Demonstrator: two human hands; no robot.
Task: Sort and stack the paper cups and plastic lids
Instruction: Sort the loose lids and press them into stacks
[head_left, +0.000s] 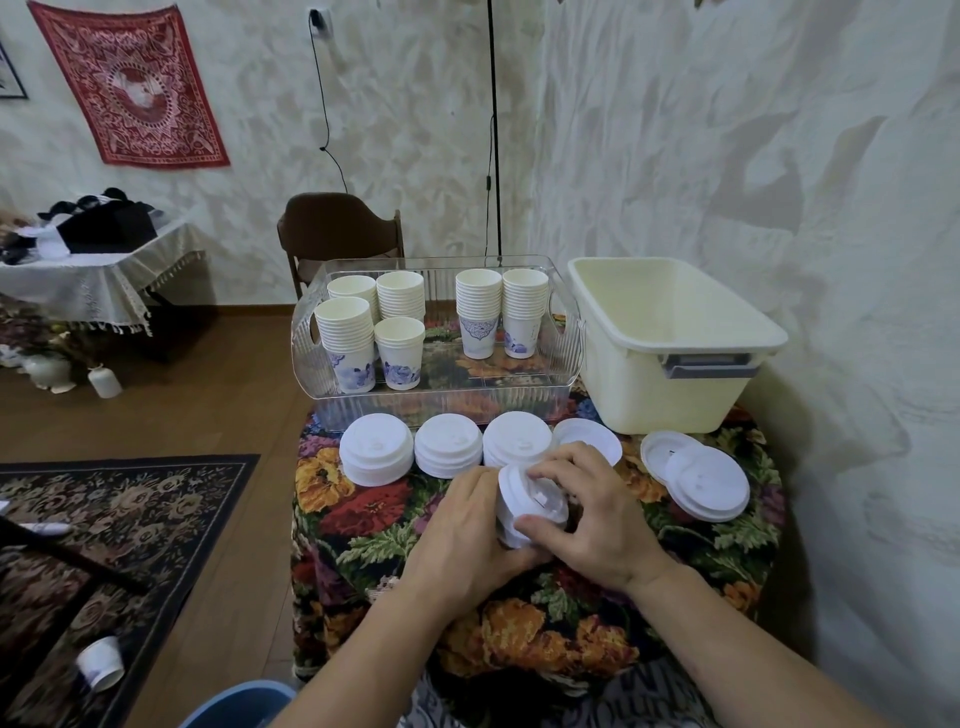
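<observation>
White lids (530, 506) tilted (cups (345, 338) stacked upright).

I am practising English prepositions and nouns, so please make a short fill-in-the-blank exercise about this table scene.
1. The stacks of paper cups stand inside the ____ tray.
2. Both hands, left hand and right hand, hold a stack of white ____.
3. The cream tub stands to the ____ of the tray.
4. One paper cup lies on the ____.

Missing words: clear; lids; right; floor
</observation>
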